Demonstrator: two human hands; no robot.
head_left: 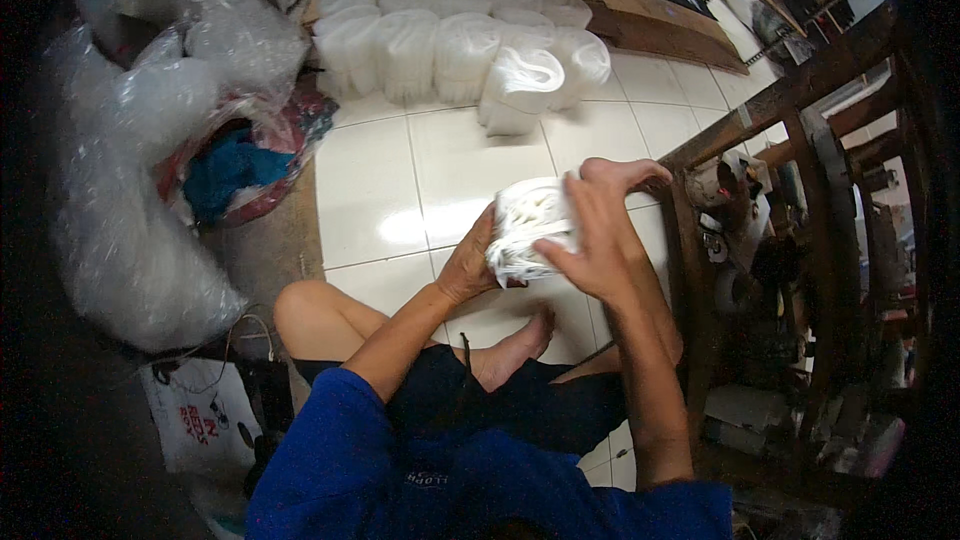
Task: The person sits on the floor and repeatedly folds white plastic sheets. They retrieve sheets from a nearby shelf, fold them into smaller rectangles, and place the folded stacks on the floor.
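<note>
A thick folded bundle of white plastic bags (530, 225) is held up above the tiled floor, between my legs. My left hand (470, 265) grips it from the left, with the fingers partly hidden underneath. Against its right side lies my right hand (592, 240), slightly blurred, with the fingers stretched out and the thumb spread across the near face. Beyond the hands, several similar translucent rolled bundles (465, 45) stand in rows on the floor. One bundle (522, 90) stands in front of those rows.
White floor tiles (375, 175) lie ahead of me. At left are a large clear plastic sack (130, 190) and an opened bag with blue cloth (235, 170). A wooden frame (790, 90) rises close on my right. Flattened cardboard (660, 35) lies behind the bundles.
</note>
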